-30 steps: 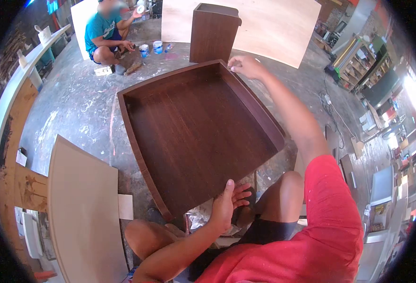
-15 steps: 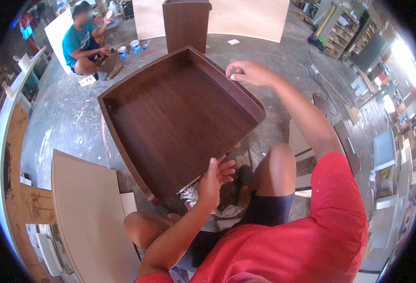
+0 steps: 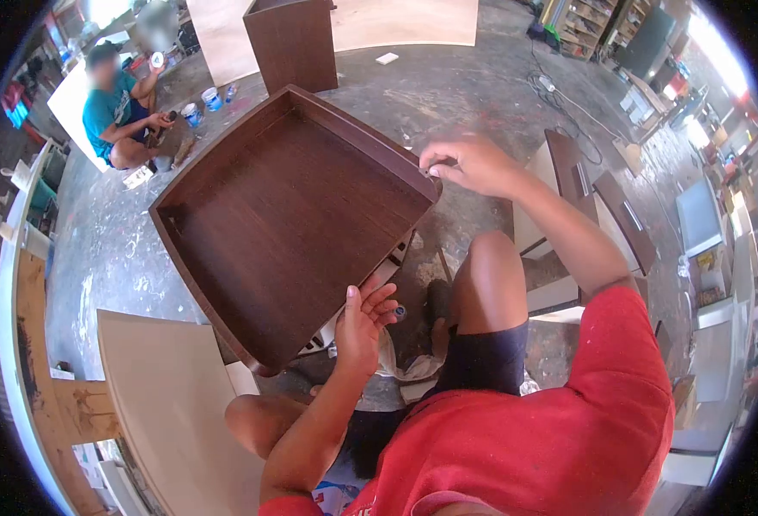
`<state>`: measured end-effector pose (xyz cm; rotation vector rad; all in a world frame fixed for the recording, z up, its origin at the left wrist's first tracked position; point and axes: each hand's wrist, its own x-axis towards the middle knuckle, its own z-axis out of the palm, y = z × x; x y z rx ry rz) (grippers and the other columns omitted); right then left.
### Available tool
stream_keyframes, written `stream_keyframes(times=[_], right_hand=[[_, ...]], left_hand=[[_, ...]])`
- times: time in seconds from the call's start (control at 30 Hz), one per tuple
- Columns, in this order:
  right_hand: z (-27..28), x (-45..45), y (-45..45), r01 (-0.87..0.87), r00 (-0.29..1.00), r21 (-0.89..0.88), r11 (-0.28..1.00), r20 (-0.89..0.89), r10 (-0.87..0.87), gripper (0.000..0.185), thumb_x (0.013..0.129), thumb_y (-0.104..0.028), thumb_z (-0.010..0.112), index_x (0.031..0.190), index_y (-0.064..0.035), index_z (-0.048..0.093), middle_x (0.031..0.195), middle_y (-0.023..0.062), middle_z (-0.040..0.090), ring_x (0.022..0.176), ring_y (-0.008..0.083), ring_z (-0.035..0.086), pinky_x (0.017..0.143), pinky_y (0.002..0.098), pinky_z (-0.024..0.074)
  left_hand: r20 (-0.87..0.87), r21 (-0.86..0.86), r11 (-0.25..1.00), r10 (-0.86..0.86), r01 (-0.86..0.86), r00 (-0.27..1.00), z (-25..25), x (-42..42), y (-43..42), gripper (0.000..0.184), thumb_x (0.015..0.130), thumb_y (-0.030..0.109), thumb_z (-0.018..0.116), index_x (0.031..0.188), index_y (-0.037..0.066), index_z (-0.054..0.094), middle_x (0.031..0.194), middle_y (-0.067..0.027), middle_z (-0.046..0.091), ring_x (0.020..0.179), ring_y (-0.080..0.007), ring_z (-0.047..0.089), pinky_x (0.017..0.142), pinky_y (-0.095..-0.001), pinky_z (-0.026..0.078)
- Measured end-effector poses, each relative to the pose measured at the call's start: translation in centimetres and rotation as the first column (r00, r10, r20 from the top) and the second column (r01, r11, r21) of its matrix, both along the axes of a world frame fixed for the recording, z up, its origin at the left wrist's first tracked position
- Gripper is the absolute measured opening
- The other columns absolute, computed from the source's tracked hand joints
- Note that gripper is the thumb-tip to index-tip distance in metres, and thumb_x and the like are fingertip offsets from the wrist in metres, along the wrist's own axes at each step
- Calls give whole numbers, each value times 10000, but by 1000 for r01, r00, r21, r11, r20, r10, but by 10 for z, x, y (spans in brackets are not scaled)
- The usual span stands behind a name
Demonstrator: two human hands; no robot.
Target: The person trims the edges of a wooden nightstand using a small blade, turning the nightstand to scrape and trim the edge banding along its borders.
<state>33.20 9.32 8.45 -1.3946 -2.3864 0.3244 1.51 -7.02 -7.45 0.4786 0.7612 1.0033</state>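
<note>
A dark brown wooden piece with raised sides, like a shallow tray or cabinet top, sits tilted in front of me. My left hand is at its near edge, thumb up against the wood and fingers loosely apart, not wrapped round it. Over the right-hand rim, close to the near right corner, my right hand has thumb and fingertips pinched together. Whatever lies between those fingertips is too small to make out. Beneath the piece, pale parts of its underside show beside my left hand.
A person in a teal shirt sits at the far left by paint cans. A dark brown cabinet stands behind the piece. A beige panel leans at my left; drawers with handles lie right. A cable crosses the floor.
My right hand has slid along the rim toward the near right corner. My left hand keeps its place at the near edge. The view has turned, so the scene appears shifted left.
</note>
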Motion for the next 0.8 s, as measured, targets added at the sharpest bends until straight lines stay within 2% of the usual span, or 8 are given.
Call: stream_keyframes(times=[0.1,0.2,0.3,0.4,0.5,0.6,0.7,0.8], right_hand=[[-11,1,-17,-47,998,206,977,-23,53,124,1038,-221,739,1156,-185,753,1089,19,811,1050,296,762,990,487,543],[-26,6,-26,-18,1000,284,959,-13,23,111,1025,-209,753,1132,-182,757,1079,5,808,1047,277,757,996,484,542],[-46,10,-31,-18,1000,451,892,-3,22,113,1004,-211,780,1109,-178,757,1047,5,798,1023,264,756,1017,478,550],[-73,16,-28,19,997,588,809,-74,31,114,992,-212,797,1085,-167,751,1020,13,788,995,261,754,1060,469,553],[-88,19,-28,61,990,555,830,-140,21,125,983,-218,807,1080,-170,745,1003,17,782,984,259,756,1104,467,546],[-95,24,-31,81,993,492,867,-117,-27,119,988,-210,803,1082,-172,739,1011,16,785,978,254,757,1106,472,552],[-101,22,-33,13,995,510,860,-88,37,136,982,-208,808,1092,-172,737,1012,20,786,957,255,758,1094,470,562],[-110,23,-33,-10,1000,513,858,-20,24,152,961,-194,828,1079,-162,738,1015,26,792,941,255,761,1050,470,571]], left_hand=[[-16,-17,1000,6,-6,1000,3,1,0,678,1189,591,436,1561,44,588,1366,-139,757,1091,-191,718,939,-368,571],[-23,-9,1000,11,-12,1000,5,1,-1,686,1190,595,424,1555,39,593,1365,-140,755,1089,-194,716,935,-369,570],[-39,-37,999,11,-13,999,2,0,-1,688,1193,591,413,1554,34,592,1371,-142,750,1092,-199,711,933,-373,567],[-57,-50,999,1,-4,998,1,-1,-1,689,1193,588,411,1557,31,589,1372,-142,746,1091,-204,708,925,-376,563],[-78,-41,999,9,-12,997,5,0,-3,688,1194,585,408,1558,28,585,1359,-139,749,1088,-205,707,923,-380,559],[-55,-44,999,10,-12,998,2,-2,-2,687,1194,582,406,1560,27,580,1352,-137,751,1081,-203,706,923,-382,556],[-38,-44,999,9,-11,999,5,-4,-1,691,1196,582,397,1570,26,565,1359,-137,747,1094,-200,702,927,-380,555],[-37,-64,998,-16,14,999,13,-3,-3,671,1199,572,401,1482,15,644,1292,-127,772,1057,-201,717,890,-383,567]])
